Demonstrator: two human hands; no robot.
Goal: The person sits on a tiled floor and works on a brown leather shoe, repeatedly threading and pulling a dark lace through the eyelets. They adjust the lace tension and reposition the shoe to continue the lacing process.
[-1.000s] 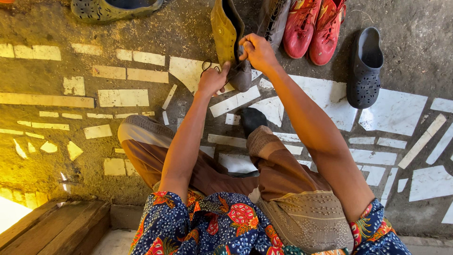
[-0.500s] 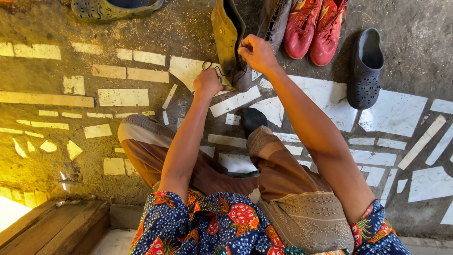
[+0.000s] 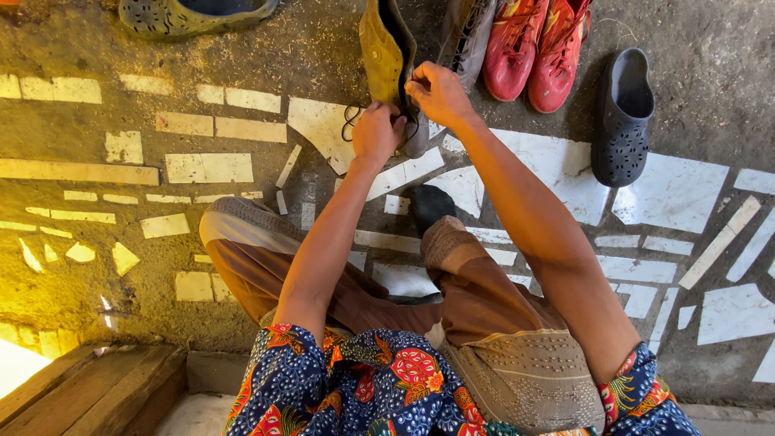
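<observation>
A mustard-yellow lace-up boot (image 3: 378, 47) stands tilted on the concrete floor in front of me, its opening turned to the right. My left hand (image 3: 376, 133) is closed at the boot's lower edge, where a dark lace (image 3: 350, 121) loops out to the left. My right hand (image 3: 437, 94) pinches the lace at the boot's opening, just right of the left hand. The two hands almost touch. Both forearms reach forward over my brown trousers.
A grey shoe (image 3: 468, 36) leans behind the boot, with a pair of red lace-up shoes (image 3: 534, 48) to its right and a dark grey clog (image 3: 626, 113) further right. A green patterned clog (image 3: 194, 12) lies at top left. Wooden planks (image 3: 89, 396) sit at bottom left.
My left hand has moved up and to the right, from beside the boot to its lower edge, close to the right hand. The right hand stayed at the boot's opening.
</observation>
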